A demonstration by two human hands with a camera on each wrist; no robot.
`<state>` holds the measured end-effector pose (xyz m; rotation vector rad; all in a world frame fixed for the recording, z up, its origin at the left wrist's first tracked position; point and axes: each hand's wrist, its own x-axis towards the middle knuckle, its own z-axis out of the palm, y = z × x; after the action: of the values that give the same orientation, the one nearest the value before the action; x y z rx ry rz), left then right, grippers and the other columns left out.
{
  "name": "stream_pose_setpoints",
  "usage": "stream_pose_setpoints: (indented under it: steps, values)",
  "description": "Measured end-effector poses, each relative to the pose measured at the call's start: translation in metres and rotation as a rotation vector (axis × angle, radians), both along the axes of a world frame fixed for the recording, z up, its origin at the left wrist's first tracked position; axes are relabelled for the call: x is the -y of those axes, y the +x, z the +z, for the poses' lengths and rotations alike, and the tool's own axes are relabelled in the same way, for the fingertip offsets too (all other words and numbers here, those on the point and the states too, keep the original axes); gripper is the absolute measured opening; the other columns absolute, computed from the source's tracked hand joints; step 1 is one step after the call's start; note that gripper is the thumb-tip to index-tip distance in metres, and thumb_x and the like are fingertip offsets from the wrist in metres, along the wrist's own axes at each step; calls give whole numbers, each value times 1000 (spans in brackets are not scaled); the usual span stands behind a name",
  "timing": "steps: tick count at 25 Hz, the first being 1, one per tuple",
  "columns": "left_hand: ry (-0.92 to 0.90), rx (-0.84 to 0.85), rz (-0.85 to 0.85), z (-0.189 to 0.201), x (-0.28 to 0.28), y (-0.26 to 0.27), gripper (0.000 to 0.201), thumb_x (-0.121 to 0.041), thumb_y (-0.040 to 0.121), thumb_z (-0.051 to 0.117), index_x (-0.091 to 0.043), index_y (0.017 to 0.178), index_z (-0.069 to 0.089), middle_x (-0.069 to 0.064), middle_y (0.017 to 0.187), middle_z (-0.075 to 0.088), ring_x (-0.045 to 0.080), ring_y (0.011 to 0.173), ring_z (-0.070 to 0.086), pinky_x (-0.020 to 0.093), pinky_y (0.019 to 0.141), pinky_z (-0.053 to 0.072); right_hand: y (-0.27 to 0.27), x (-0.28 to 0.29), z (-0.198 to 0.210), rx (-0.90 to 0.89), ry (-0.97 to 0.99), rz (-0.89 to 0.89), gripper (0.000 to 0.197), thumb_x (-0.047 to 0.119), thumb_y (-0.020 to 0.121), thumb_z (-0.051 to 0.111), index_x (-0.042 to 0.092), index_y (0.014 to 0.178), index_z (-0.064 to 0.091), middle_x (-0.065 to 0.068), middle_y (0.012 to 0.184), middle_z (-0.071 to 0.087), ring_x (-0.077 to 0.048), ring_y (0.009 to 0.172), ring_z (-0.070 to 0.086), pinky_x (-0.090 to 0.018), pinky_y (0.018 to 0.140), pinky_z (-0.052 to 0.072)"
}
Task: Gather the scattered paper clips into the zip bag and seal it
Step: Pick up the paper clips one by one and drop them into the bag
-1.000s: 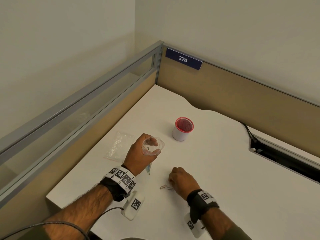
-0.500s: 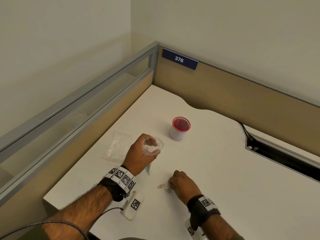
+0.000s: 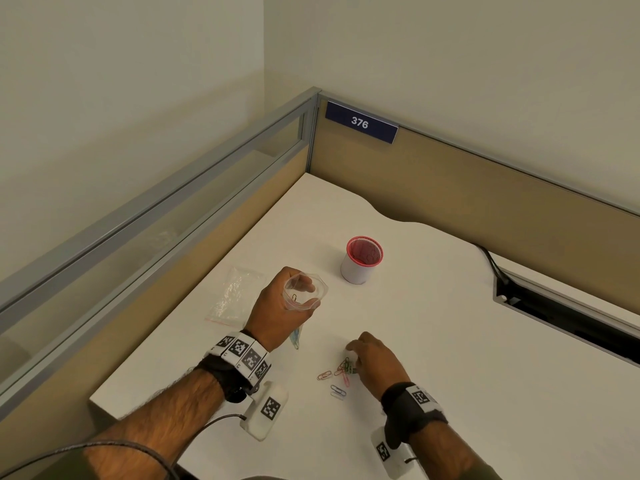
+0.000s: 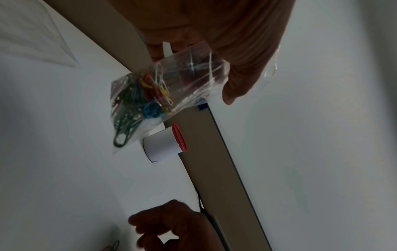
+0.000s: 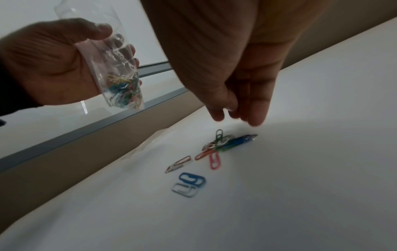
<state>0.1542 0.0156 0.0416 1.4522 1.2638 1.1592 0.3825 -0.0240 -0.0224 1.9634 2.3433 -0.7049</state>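
Observation:
My left hand (image 3: 277,313) grips a clear zip bag (image 3: 304,292) a little above the white desk, with its mouth held open and facing up. Several coloured paper clips lie in the bag's bottom (image 4: 137,96) (image 5: 122,91). On the desk near the front lies a small heap of loose paper clips (image 3: 343,370) (image 5: 219,146), with a blue clip (image 5: 192,179) and a pale one closer to me. My right hand (image 3: 351,351) (image 5: 236,115) hovers just over the heap, fingers pointing down and close together, holding nothing that I can see.
A white cup with a red mesh rim (image 3: 360,261) stands behind the hands. A second flat clear bag (image 3: 235,296) lies at the left by the partition. A cable slot (image 3: 554,317) opens in the desk at the right. Partition walls close the back and left.
The right hand has lifted slightly off the desk, and a gathered heap of clips now shows by its fingertips where only two clips showed before. The left hand keeps the bag still.

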Motion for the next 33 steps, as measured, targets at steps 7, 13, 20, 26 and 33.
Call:
stream_pose_setpoints:
  steps: [7, 13, 20, 26, 33]
  values:
    - [-1, -11, 1, -3, -1, 6, 35, -10, 77, 82, -21, 100, 58, -3, 101, 69, 10, 104, 63, 40, 93, 55, -1, 13, -9, 95, -3, 290, 38, 21, 90, 58, 25, 127, 54, 1, 132, 48, -21, 120, 45, -31, 93, 49]
    - [4, -23, 18, -6, 0, 4, 35, -9, 77, 82, -18, 101, 58, -4, 101, 69, 7, 101, 64, 32, 92, 54, -13, 4, -8, 173, 42, 212, 16, 13, 93, 47, 12, 98, 63, -7, 102, 58, -27, 96, 54, -35, 73, 47]
    - [17, -47, 11, -4, 1, 4, 34, -9, 77, 82, -16, 102, 58, -3, 100, 69, 6, 100, 63, 14, 89, 48, -23, -5, -8, 241, 65, 142, 15, 14, 95, 49, 9, 103, 61, -11, 102, 60, -28, 92, 59, -30, 73, 43]
    - [-7, -52, 4, -8, 1, 1, 34, -9, 77, 81, -16, 101, 58, -3, 100, 69, 3, 100, 62, 19, 90, 49, -5, -16, 11, -56, -78, -153, 10, 16, 87, 61, 13, 89, 70, -3, 91, 68, -20, 86, 63, -26, 75, 49]
    - [-14, -61, -11, -14, 2, 6, 35, -10, 77, 82, -17, 102, 58, -5, 100, 69, 2, 101, 62, 28, 91, 53, -15, -27, 120, -709, 189, -387, 3, 8, 81, 73, 11, 83, 74, -3, 76, 74, -15, 67, 70, -22, 70, 58]
